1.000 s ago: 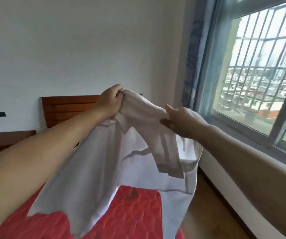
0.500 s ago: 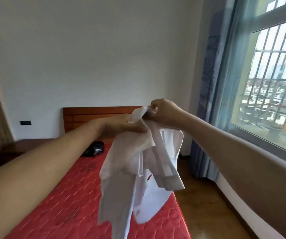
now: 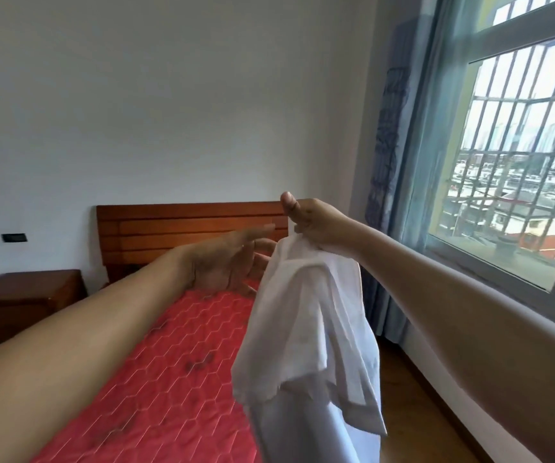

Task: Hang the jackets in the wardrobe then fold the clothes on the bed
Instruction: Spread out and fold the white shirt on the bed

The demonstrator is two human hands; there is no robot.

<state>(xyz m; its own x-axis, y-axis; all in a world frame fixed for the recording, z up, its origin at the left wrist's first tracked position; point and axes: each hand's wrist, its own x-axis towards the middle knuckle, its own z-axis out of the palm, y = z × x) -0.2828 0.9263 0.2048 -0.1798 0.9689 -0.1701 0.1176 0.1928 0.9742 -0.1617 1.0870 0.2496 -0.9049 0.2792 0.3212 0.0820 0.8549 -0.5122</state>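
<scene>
Right hand (image 3: 316, 228) grips the bunched top of a white shirt (image 3: 306, 332), fingers curled round the cloth, thumb sticking up. The rest hangs straight down below that hand: thin woven fabric w/ soft folds and a hemmed sleeve end flaring out at lower right. Its bottom is cut off by the frame edge, so full length can't be told. Left hand (image 3: 229, 265) is just left of the shirt, wide open, palm turned toward the cloth, fingers spread & holding nothing. Its fingertips are blurred, so whether they touch the fabric can't be told. Under both hands lies the bed (image 3: 155, 372): red quilted mattress, hexagon stitching, a few dark marks approx mid-surface. Beyond the left hand is a slatted reddish wood headboard (image 3: 169, 228) against a plain pale wall (image 3: 169, 111). Further left sits a dark wood nightstand (image 3: 25, 295), partly hidden by the left forearm, w/ a small black wall socket (image 3: 14, 237) above. Beyond the right hand hangs a blue patterned curtain (image 3: 389, 155), then a barred window (image 3: 520, 168) w/ rooftops outside. Wood floor (image 3: 413, 389) shows below the right forearm.
</scene>
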